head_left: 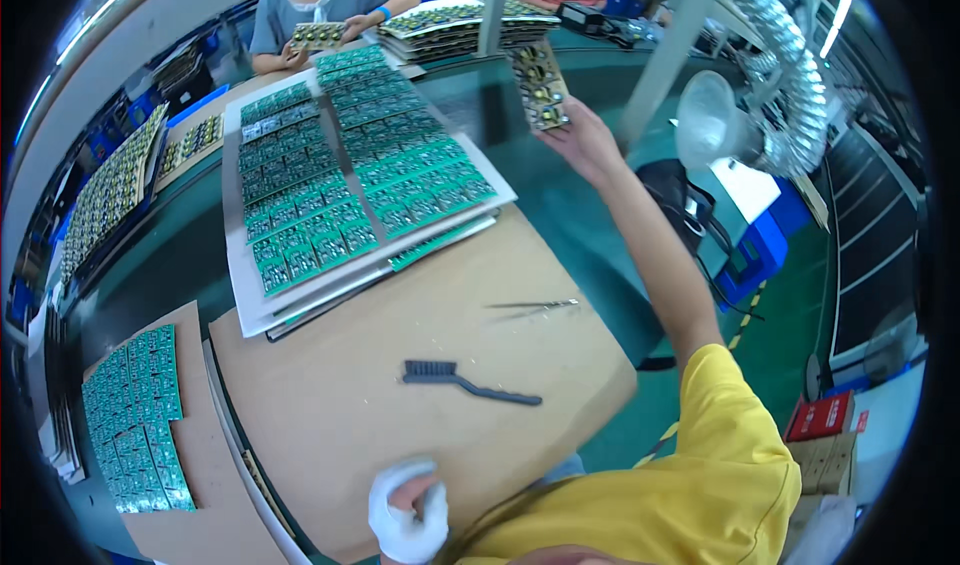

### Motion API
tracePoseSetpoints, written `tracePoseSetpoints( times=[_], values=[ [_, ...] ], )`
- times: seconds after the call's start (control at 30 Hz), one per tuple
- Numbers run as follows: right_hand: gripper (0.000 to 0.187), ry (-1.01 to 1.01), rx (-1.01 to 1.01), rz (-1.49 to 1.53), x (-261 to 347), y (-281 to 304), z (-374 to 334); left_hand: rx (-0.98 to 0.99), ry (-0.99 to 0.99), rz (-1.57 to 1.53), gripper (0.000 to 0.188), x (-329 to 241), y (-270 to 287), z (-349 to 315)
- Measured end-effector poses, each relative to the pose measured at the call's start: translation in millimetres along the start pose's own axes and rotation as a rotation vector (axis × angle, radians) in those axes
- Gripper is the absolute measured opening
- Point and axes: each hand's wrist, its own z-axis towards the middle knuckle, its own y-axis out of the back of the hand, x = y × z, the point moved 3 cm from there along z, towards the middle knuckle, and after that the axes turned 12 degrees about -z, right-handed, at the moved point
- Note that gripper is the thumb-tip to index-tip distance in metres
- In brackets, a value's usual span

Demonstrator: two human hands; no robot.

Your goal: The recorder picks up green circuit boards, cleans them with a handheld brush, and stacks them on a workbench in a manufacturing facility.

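Observation:
My right hand [582, 137] reaches far forward at the upper right, closed on the lower end of a circuit board panel [541, 90] with yellow and dark parts, held up above the green bench. Low in the view, my left hand [408, 510] wears a white glove; its fingers are curled in and I see nothing in them. Beyond it on the brown board [330, 405] lies a black brush [470, 383], bristles toward the left. Tweezers [535, 305] lie a little farther off.
A stack of trays with rows of green circuit boards [330, 165] stands at the far left of the brown board. More green boards [135, 415] lie at left. A metal post [672, 55] and a fume hood [708, 120] stand near my right arm. People sit across the bench.

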Motion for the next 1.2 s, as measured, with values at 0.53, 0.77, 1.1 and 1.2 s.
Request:
tracePoseSetpoints(
  times=[0.53, 0.77, 1.1, 1.2],
  values=[
    [0.053, 0.842, 0.613, -0.775, -13.2, -236.7, -376.6, -0.300, 0.184, -0.852, 0.096, 44.1, 21.8, -10.1],
    [0.037, 0.513, -0.028, -1.317, -18.0, -187.6, -329.9, -0.240, 0.147, -0.817, 0.096, 35.8, 14.8, 0.8],
    [0.020, 0.438, 0.050, -0.983, -16.1, -196.9, -334.2, -0.211, 0.154, -0.735, 0.107, 51.6, 21.5, -4.7],
    [0.021, 0.357, 0.060, -0.810, -10.3, -200.0, -343.1, -0.202, 0.170, -0.658, 0.107, 45.4, 23.7, -9.9]
  ],
)
